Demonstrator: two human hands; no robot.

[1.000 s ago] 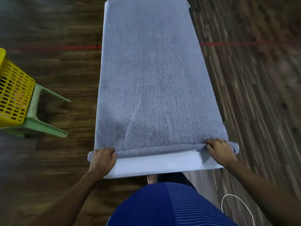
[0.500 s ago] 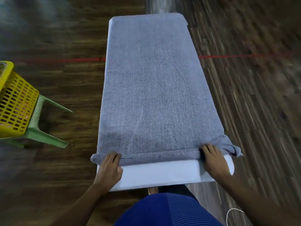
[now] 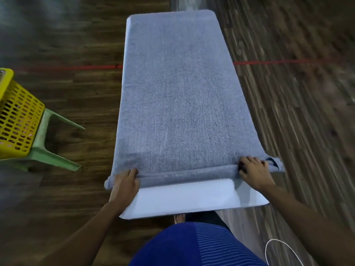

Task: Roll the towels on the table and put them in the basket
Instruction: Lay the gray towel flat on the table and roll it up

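Observation:
A grey-blue towel [image 3: 182, 96] lies flat along a narrow white table [image 3: 188, 200], covering nearly all of it. Its near end is turned into a thin roll [image 3: 186, 174] across the table's width. My left hand [image 3: 124, 186] grips the roll's left end, fingers curled over it. My right hand [image 3: 254, 170] grips the right end, where a loose corner [image 3: 274, 164] of towel sticks out past the table edge. A yellow perforated basket [image 3: 17, 120] stands at the far left on a green plastic stool [image 3: 48, 150].
Dark wooden floor surrounds the table, with a red line [image 3: 278, 62] running across it. A white cable [image 3: 278, 246] loops on the floor at the lower right. My blue striped shirt [image 3: 192, 246] fills the bottom middle.
Both hands have turned the towel's near edge over and moved it a little farther up the table, baring more white tabletop. The camera has tilted so the table's far end shows.

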